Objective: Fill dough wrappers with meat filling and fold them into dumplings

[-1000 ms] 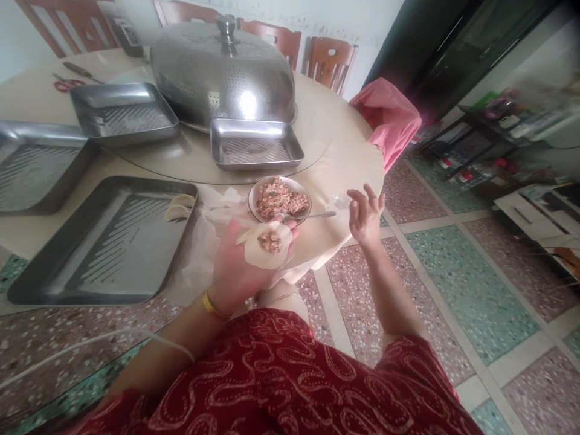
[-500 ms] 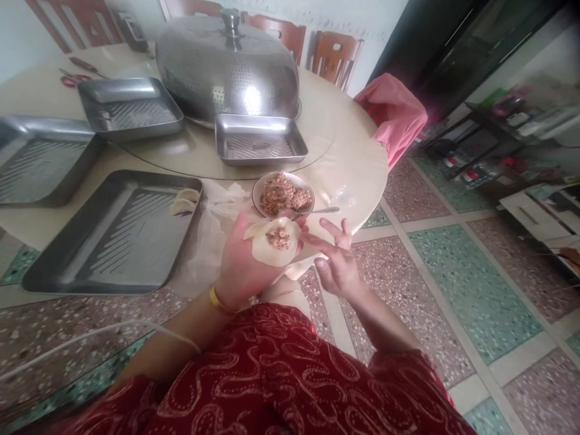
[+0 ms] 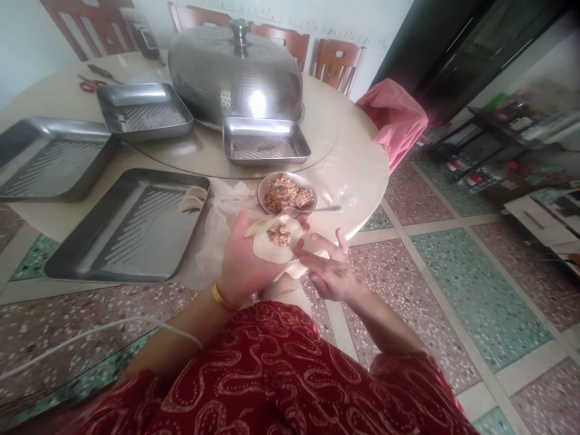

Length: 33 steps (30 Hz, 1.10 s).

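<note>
My left hand (image 3: 242,263) lies palm up and holds a round dumpling wrapper (image 3: 272,244) with a lump of minced filling (image 3: 280,234) in its middle. My right hand (image 3: 330,272) is beside it, fingers spread, the fingertips close to the wrapper's right edge, holding nothing. Just beyond, at the table edge, stands a bowl of minced filling (image 3: 287,192) with a spoon (image 3: 324,209) resting in it. Two folded dumplings (image 3: 193,199) lie in the top right corner of the near metal tray (image 3: 109,251).
Three more metal trays (image 3: 265,142) (image 3: 144,110) (image 3: 49,159) sit on the round table, with a domed steel food cover (image 3: 235,75) behind. A plastic sheet (image 3: 215,232) lies by the bowl. Pink cloth (image 3: 394,118) drapes a chair on the right. Tiled floor lies below.
My right hand has come down from a raised spot right of the bowl and moved in left next to the filled wrapper. The left hand keeps holding the wrapper.
</note>
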Tool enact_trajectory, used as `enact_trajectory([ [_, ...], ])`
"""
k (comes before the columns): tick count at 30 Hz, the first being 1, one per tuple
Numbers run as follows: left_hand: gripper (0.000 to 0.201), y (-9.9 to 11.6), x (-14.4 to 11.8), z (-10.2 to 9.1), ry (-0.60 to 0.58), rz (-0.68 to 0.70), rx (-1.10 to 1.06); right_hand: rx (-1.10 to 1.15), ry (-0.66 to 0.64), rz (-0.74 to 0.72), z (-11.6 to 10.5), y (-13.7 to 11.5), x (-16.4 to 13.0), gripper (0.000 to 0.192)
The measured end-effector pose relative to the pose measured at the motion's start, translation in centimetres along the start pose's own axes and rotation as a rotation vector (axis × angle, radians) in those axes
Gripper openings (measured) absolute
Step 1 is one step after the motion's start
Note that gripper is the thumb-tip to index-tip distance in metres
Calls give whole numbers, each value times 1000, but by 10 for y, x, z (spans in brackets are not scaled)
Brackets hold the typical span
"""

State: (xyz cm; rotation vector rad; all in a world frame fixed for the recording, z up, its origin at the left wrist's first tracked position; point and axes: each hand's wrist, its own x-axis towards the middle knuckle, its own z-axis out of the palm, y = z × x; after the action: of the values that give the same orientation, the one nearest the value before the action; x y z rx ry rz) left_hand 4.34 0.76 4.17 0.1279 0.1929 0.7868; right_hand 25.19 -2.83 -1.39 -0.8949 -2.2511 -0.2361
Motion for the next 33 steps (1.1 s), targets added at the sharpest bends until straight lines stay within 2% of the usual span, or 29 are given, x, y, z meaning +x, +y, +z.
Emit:
enact_trajectory([
  [4, 76, -2, -1, 4, 38, 5, 14, -7, 66, -62, 2, -3, -3, 38],
  [10, 78, -5, -4, 6, 35, 35, 23, -22, 156, -146, 6, -13, -2, 45],
  [14, 80, -8, -5, 6, 29, 36, 42, -63, 82, -146, 6, -21, 0, 43],
  [17, 79, -11, -5, 6, 75, 71, 44, -74, 71, -187, 2, -29, 3, 38],
  [23, 80, -11, -6, 4, 97, 101, 52, -34, 47, -125, 5, -40, 0, 41],
  [25, 80, -9, -9, 2, 109, 136, 47, 51, 119, -108, 9, -40, -3, 43],
  [27, 81, -4, -17, -1, 114, 180, 38, 143, 190, 12, 10, -37, -3, 42],
  [30, 80, 3, -35, -7, 115, 233, -5, 232, 178, 219, 8, -28, 16, 37],
  [33, 78, 11, -53, -16, 106, 289, -79, 265, 87, 179, 14, -17, 69, 33],
])
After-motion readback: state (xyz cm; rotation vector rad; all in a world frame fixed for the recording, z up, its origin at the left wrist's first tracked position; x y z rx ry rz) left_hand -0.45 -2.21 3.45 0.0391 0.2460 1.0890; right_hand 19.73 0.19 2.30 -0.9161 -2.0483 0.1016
